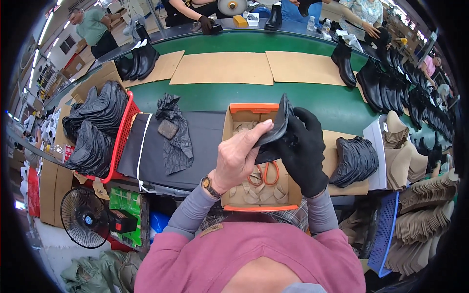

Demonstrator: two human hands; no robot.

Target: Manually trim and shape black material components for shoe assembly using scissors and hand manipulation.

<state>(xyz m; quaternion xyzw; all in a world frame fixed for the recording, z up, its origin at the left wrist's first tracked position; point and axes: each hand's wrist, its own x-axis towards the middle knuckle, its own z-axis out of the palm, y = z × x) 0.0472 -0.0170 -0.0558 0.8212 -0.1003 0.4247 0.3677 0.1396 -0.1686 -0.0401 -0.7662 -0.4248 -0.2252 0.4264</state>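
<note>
My bare left hand (234, 157), with a watch at the wrist, pinches the edge of a black leather piece (279, 126) that stands tilted between my hands. My right hand (306, 152), in a black glove, grips the same piece from the other side; its fingers are partly hidden. Under both hands sits an open cardboard box (254, 109) with orange edges. Inside lie beige scraps (239, 195) and orange-handled scissors (270, 179). To the left, a grey-brown block (167, 129) rests on a crumpled black sheet (178, 155).
A red basket (128, 127) of stacked black pieces stands at left, above a black fan (85, 218). At right are a black stack (355, 161), a white bin (373, 149) and beige insole-like pieces (422, 219). Across the green belt (215, 95) are black boots (344, 63) and co-workers.
</note>
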